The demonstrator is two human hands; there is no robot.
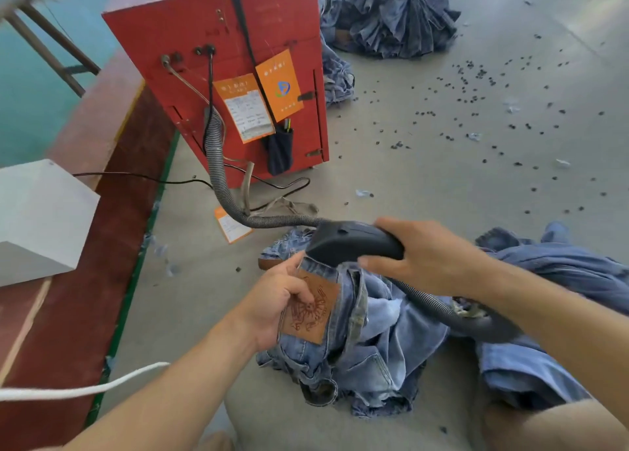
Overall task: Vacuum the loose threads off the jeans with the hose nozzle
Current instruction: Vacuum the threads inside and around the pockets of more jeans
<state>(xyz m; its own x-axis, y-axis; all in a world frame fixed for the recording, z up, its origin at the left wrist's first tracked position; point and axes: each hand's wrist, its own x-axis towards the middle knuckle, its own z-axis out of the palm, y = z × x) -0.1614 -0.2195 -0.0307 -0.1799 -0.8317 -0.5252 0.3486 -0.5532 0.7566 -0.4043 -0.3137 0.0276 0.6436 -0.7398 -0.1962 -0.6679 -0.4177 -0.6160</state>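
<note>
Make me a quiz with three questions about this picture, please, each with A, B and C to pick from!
1. Where is the brown leather patch?
A. on the waistband of the jeans
B. hanging on the red box
C. lying on the bare floor

2. What colour is the big box that the ribbed hose runs to?
A. green
B. red
C. yellow

3. What is the right hand doing?
A. resting flat on the floor
B. pulling a white rope
C. holding the dark nozzle

Answers:
1. A, since the patch sits on the denim waistband that the left hand grips.
2. B, since its whole side is painted red.
3. C, since the fingers curl round the nozzle body above the jeans.
</note>
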